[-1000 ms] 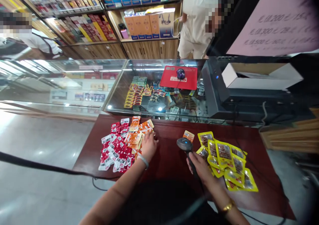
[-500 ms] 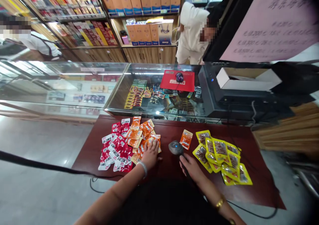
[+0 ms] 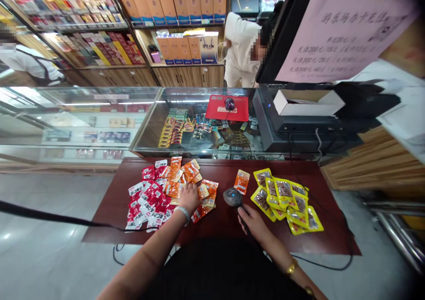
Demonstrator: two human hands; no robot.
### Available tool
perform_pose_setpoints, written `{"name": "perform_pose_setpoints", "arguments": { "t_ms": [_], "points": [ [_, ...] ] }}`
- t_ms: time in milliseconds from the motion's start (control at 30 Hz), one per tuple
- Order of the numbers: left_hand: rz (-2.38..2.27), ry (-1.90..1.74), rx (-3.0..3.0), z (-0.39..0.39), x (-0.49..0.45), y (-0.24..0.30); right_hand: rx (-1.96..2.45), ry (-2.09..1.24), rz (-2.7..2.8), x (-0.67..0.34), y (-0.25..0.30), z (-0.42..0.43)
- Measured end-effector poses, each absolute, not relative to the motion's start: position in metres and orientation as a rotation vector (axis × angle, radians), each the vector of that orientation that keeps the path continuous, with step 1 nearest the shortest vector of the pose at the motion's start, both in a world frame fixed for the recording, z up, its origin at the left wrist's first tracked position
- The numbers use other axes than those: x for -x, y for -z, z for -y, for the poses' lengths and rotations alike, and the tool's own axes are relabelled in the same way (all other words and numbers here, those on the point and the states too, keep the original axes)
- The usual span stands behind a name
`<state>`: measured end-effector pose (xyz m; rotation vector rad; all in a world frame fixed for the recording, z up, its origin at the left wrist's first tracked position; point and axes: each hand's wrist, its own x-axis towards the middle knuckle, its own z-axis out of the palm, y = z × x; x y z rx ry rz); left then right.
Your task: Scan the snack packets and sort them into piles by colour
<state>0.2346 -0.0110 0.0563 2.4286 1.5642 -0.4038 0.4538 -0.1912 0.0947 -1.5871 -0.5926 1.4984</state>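
My right hand [image 3: 254,222] is wrapped round the handle of a grey barcode scanner [image 3: 233,196], whose head shows a small blue light. Just beyond the scanner lies a single orange snack packet [image 3: 242,181]. My left hand [image 3: 189,197] is in the pile of orange snack packets [image 3: 173,188], fingers curled down on a packet; the fingertips are partly hidden. Several orange packets [image 3: 209,193] lie to the right of that hand. Red and white packets [image 3: 151,202] form a heap on the left. Yellow snack packets [image 3: 285,193] are piled to the right of the scanner.
The dark red table [image 3: 109,216] stands against a glass display counter [image 3: 199,151]. On the counter are a red mat [image 3: 212,109] with a mouse [image 3: 229,103] and a till with a white box [image 3: 299,108]. A black cable [image 3: 66,218] crosses at left. People stand behind the counter and at right.
My left hand has shifted left over the orange packets, its fingers going from spread to curled, and some packets now lie apart on its right. My right hand still holds the scanner. The view has turned slightly.
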Motion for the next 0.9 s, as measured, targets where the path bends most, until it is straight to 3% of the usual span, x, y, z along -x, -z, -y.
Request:
{"name": "perform_pose_setpoints", "arguments": {
  "t_ms": [233,533,900],
  "points": [
    [-1.605,0.305,-2.176,0.023,-0.257,-0.074,1.564,-1.505,0.585,-0.453,-0.09,0.189],
    [-1.416,0.028,-1.577,0.039,-0.301,-0.034,1.539,-1.502,0.468,-0.463,-0.101,0.18],
    [-1.412,-0.085,-1.692,0.048,-0.323,-0.021,1.521,-1.51,0.444,-0.472,-0.089,0.18]
  ]
}}
